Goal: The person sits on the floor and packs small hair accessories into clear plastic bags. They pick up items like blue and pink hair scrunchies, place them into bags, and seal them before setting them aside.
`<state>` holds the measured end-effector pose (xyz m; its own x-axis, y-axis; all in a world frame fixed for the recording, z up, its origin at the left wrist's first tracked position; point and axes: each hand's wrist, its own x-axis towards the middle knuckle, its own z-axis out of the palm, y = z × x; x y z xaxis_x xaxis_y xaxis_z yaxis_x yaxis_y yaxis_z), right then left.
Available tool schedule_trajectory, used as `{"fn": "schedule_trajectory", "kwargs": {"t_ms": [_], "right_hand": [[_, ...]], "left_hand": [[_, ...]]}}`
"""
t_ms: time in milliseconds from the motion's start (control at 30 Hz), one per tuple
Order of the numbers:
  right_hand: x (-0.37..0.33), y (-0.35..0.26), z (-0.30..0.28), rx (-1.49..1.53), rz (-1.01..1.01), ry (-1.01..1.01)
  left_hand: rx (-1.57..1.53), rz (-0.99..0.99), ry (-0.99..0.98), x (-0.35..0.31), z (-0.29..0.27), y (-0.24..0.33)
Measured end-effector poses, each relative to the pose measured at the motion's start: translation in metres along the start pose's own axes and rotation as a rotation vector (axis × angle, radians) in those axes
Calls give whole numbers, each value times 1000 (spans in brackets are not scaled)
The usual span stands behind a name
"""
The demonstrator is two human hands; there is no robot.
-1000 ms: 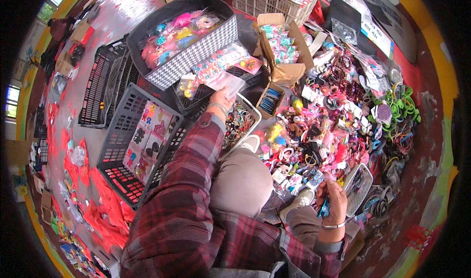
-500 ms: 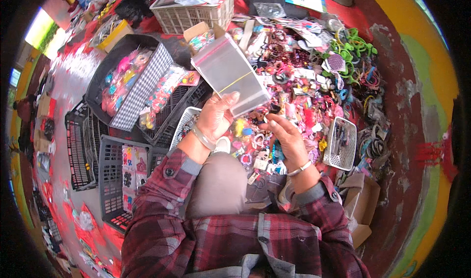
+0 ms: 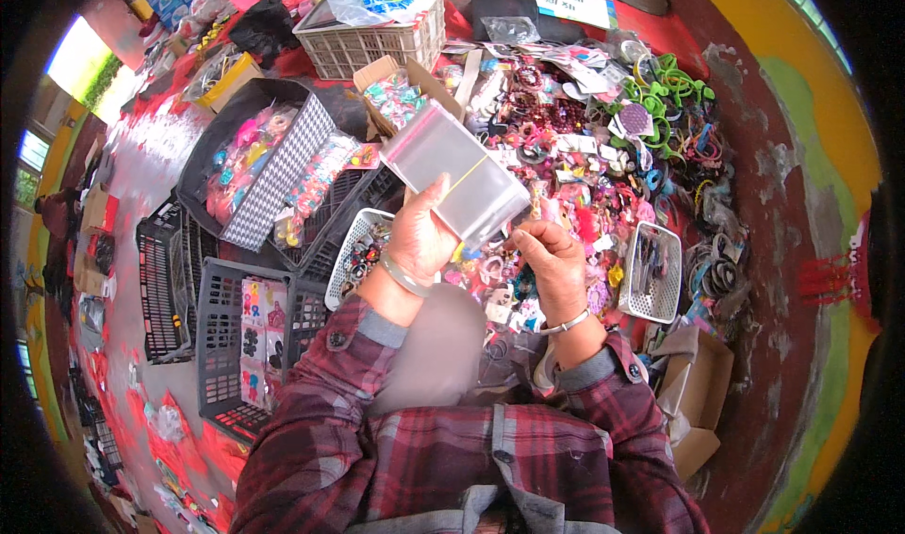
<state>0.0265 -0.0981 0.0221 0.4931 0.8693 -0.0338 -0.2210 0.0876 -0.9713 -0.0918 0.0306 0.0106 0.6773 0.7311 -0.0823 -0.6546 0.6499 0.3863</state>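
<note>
My left hand (image 3: 419, 242) grips a stack of clear plastic bags (image 3: 441, 152) with a yellow band round it, thumb on top and fingers underneath. The stack lies tilted, its near right corner beside the fingertips of my right hand (image 3: 558, 268). Thumb and forefinger of that hand are pinched together; a small dark bit shows at their tips, too small to name. Below and beyond both hands spreads a big heap of hair ties and small colourful accessories (image 3: 566, 171).
White baskets stand left (image 3: 341, 272) and right (image 3: 650, 294) of the hands. Further left are black crates (image 3: 219, 345) and a dark fabric box (image 3: 269, 180). Green headbands (image 3: 674, 91) lie at the far right. An open cardboard box (image 3: 702, 393) sits by my right arm.
The bag stack has shifted slightly right and down with my left hand. My right hand's fingertips have come in closer to its near corner. The view has also moved a little.
</note>
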Motion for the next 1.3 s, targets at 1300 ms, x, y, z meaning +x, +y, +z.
{"fn": "schedule_trajectory", "kwargs": {"t_ms": [1300], "right_hand": [[6,27,0,-138,416,-251]], "left_hand": [[-353,507,895,3,-292,83]]}}
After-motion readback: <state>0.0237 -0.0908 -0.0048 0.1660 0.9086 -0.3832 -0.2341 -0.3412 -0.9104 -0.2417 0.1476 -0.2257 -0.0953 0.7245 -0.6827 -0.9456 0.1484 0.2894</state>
